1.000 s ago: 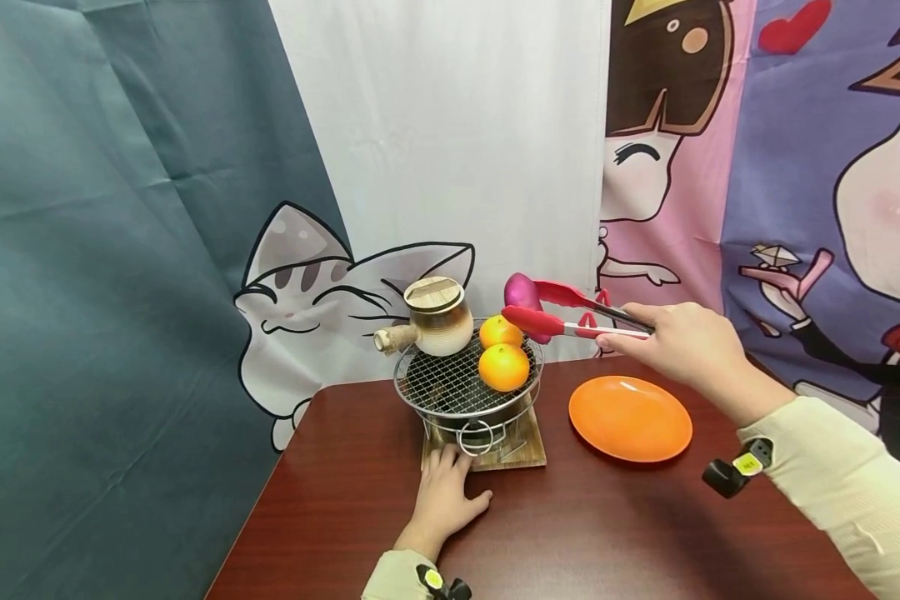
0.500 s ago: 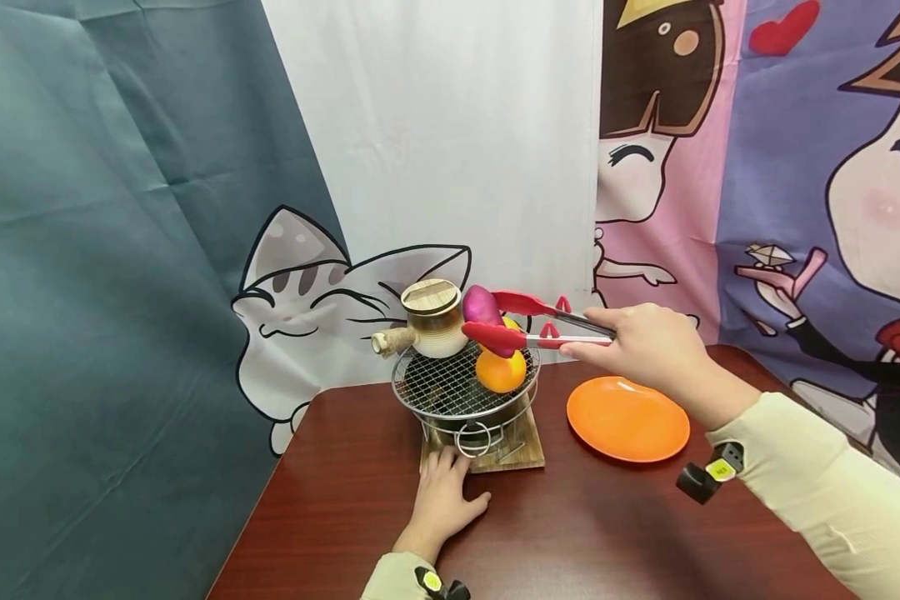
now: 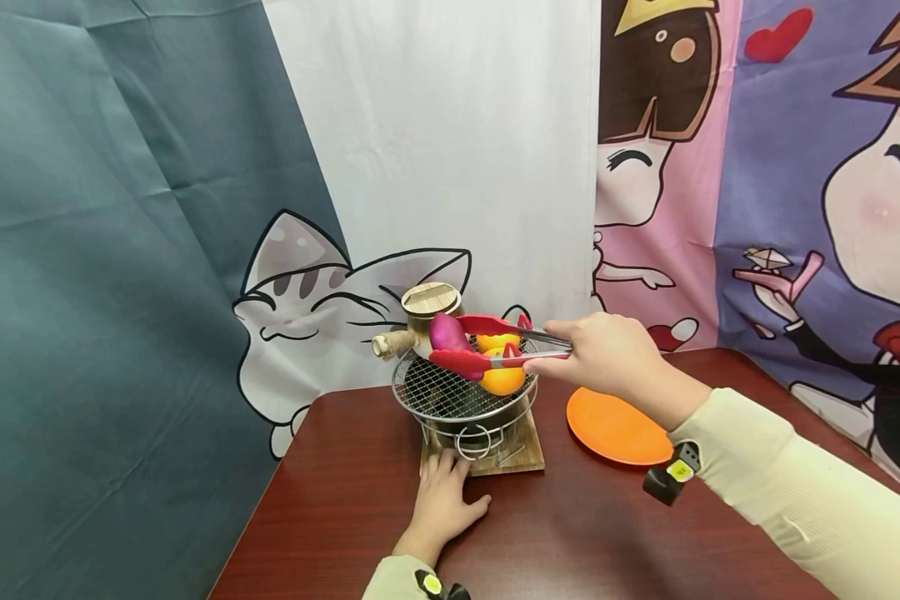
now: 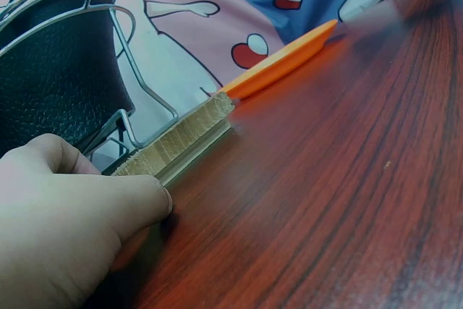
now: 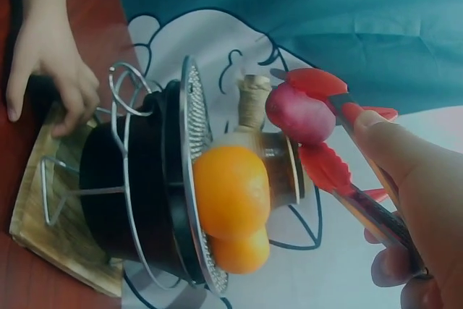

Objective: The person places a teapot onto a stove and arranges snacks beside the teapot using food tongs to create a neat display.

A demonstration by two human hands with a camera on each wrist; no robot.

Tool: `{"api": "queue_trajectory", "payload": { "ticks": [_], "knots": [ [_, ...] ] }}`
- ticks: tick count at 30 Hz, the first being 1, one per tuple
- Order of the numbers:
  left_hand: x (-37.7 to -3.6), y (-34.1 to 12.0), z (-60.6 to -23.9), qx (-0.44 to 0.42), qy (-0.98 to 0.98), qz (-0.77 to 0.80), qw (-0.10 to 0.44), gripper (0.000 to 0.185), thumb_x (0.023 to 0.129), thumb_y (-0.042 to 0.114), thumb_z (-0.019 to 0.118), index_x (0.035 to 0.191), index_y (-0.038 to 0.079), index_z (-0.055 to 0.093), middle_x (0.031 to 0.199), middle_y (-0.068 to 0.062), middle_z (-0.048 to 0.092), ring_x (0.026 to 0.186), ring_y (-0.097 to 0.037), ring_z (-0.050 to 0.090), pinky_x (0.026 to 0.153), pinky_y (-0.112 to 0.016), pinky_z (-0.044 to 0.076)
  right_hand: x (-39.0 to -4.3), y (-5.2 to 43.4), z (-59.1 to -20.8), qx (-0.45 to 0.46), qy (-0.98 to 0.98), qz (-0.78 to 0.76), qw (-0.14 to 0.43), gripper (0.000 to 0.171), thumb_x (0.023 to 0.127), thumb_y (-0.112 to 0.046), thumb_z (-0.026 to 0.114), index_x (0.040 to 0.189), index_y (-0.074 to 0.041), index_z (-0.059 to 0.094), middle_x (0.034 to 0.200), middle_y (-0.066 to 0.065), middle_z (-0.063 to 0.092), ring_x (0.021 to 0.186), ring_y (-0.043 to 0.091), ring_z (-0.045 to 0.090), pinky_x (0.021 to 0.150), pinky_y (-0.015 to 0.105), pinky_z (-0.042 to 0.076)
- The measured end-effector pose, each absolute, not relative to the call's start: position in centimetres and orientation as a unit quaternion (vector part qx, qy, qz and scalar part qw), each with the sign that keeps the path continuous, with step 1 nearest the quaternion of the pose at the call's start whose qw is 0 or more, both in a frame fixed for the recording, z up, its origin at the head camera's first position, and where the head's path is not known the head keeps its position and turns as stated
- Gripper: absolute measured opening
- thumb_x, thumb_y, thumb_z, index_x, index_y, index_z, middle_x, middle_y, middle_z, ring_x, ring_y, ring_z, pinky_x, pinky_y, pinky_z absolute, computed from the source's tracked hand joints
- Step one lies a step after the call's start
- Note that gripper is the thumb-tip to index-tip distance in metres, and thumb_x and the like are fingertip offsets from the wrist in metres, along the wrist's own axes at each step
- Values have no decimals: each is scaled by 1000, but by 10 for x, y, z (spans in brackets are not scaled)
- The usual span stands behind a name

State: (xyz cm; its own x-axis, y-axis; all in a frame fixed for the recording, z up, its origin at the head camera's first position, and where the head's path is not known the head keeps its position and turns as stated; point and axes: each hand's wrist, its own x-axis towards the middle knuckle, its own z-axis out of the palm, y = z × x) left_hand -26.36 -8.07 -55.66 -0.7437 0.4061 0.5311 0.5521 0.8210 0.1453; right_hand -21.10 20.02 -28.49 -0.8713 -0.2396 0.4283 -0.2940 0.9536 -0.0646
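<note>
My right hand grips red-tipped tongs, thumb along one arm in the right wrist view. Between the tong tips is an oval purple sweet potato, held above the round wire grill mesh. Two oranges sit on the mesh, partly covered by the tongs in the head view. A clay pot with a wooden lid stands at the back of the mesh, partly hidden by the sweet potato. My left hand rests its fingers at the front edge of the wooden board, thumb spread aside.
Under the mesh, a black stove in a wire frame stands on the board. To its right, an orange plate lies on the dark red table, partly behind my right forearm. A printed cloth hangs behind.
My right hand has moved left and slightly down, carrying the tongs and sweet potato from right of the pot to in front of it. My left hand has stayed put.
</note>
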Motion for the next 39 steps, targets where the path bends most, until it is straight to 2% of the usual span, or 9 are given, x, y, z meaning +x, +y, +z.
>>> {"api": "queue_trajectory", "payload": {
  "ticks": [3, 9, 17, 24, 32, 39],
  "knots": [
    [-263, -81, -556, -260, -922, -146, 249, 44, 73, 47, 81, 105, 24, 64, 113, 0, 53, 103, -24, 46, 91, -46, 40, -215, 193, -287, 154, -965, 48, 209, 81, 80, -82, 56, 134, -22, 68, 103, 11, 75, 80, 27, 66, 53, 40, 48],
    [-263, -82, -557, -256, -924, -145, 243, 44, 73, 47, 81, 106, 24, 64, 114, 0, 53, 105, -25, 47, 92, -46, 40, -222, 178, -291, 177, -961, 31, 211, 76, 78, -78, 64, 129, -22, 71, 89, 5, 75, 73, 23, 65, 55, 40, 50],
    [-264, -82, -557, -258, -923, -141, 247, 44, 72, 48, 81, 104, 25, 63, 114, -1, 54, 106, -26, 48, 93, -47, 41, -228, 166, -295, 182, -963, 12, 200, 74, 78, -78, 64, 126, -22, 73, 96, 5, 76, 79, 24, 67, 52, 41, 50],
    [-265, -81, -555, -258, -922, -142, 252, 45, 71, 47, 82, 105, 24, 64, 113, -1, 54, 107, -26, 49, 93, -47, 42, -234, 156, -297, 198, -956, -8, 218, 64, 76, -78, 65, 106, -23, 77, 74, -1, 67, 69, 22, 63, 52, 43, 48],
    [-264, -80, -555, -255, -926, -146, 238, 45, 72, 47, 81, 107, 24, 64, 115, -1, 54, 107, -27, 48, 94, -48, 41, -239, 148, -292, 206, -956, -29, 205, 56, 77, -77, 66, 90, -23, 74, 73, 0, 65, 67, 23, 64, 54, 45, 50],
    [-264, -80, -556, -256, -923, -146, 246, 45, 72, 47, 82, 106, 24, 64, 115, -1, 55, 107, -27, 49, 94, -47, 41, -242, 146, -289, 207, -958, -48, 193, 60, 77, -79, 64, 93, -22, 75, 72, -1, 63, 66, 22, 62, 53, 44, 50]
  ]
}}
